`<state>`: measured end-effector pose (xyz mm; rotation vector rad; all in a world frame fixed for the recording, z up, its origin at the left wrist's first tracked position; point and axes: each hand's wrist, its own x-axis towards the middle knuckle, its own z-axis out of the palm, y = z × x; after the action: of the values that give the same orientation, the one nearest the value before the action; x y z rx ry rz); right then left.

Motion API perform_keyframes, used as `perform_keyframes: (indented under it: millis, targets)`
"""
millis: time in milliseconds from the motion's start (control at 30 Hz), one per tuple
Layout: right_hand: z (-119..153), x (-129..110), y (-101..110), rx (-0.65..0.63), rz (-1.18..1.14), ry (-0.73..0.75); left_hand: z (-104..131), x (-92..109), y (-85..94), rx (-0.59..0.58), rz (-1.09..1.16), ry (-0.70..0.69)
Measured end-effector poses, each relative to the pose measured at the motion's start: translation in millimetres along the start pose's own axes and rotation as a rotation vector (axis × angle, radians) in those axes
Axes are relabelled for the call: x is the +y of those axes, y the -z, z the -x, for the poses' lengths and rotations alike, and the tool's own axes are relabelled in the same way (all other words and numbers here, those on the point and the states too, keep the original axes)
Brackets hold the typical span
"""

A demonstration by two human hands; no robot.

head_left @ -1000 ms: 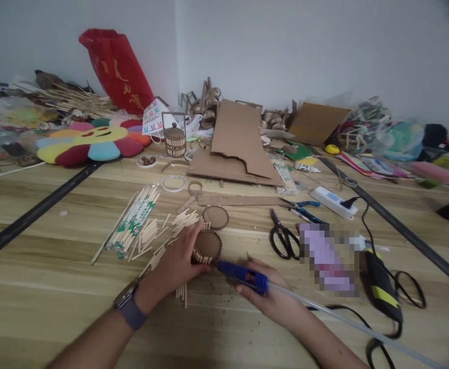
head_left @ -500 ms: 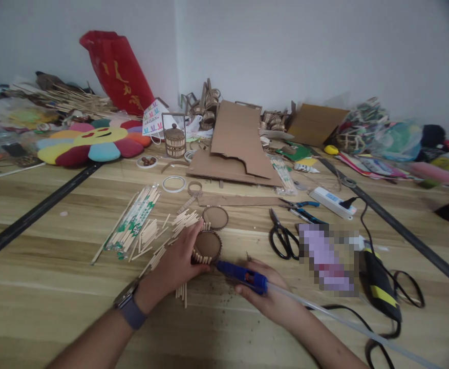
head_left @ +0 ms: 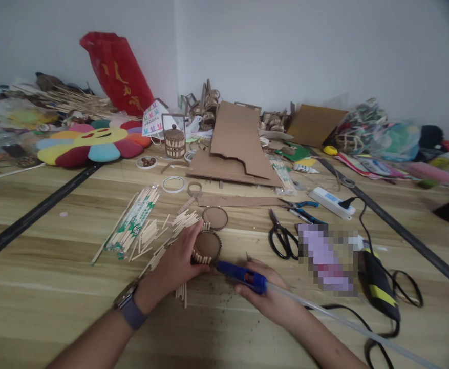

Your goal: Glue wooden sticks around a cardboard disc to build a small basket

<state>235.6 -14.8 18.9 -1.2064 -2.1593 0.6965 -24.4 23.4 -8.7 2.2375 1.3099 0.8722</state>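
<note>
My left hand [head_left: 178,256] grips the near rim of a round cardboard piece [head_left: 209,243], thumb in front and fingers along its left side. Short wooden sticks stand in a row on its near edge. In my right hand [head_left: 264,297] is a blue hot glue gun [head_left: 243,275], its nozzle at the piece's near right rim. A clear glue stick [head_left: 316,305] trails out of its back. Just beyond lies a second cardboard disc [head_left: 215,217] with a ridged edge. Cut wooden sticks [head_left: 147,236] are scattered left of my left hand.
Black-handled scissors [head_left: 283,241], blue-handled pliers [head_left: 303,207] and a white power strip [head_left: 332,202] lie to the right, with a black cord. Wrapped sticks [head_left: 135,220] lie left. Cardboard sheets [head_left: 235,138], a small lidded stick bucket [head_left: 175,142] and a flower cushion [head_left: 101,138] stand farther back.
Almost nothing differs. Both hands, the glue gun and the round cardboard piece keep their places, apart from a tiny shift of the view.
</note>
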Motion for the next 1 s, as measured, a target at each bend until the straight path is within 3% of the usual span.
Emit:
perform_keyframes:
  millis: [533, 633, 767, 867, 1000]
  targets:
    - [-1.1, -1.4, -0.6, -0.004, 0.037, -0.043, -1.1, 1.9, 1.6, -0.007, 0.013, 0.026]
    - [-1.6, -1.7, 0.2, 0.0, -0.014, -0.107, -1.3, 3.5, 2.1, -0.023, 0.011, 0.043]
    - [-4.9, 2.6, 4.5, 0.116, -0.22, -0.388, -1.3, 4.4, 2.0, -0.039, 0.004, 0.049]
    - [-9.6, 5.9, 9.8, 0.221, -0.505, -0.615, 0.0, 2.9, 2.3, -0.031, 0.016, 0.035]
    - [-15.6, 4.5, 17.0, 0.298, -0.836, -0.638, 3.2, 3.6, 8.8, 0.041, 0.095, -0.006]
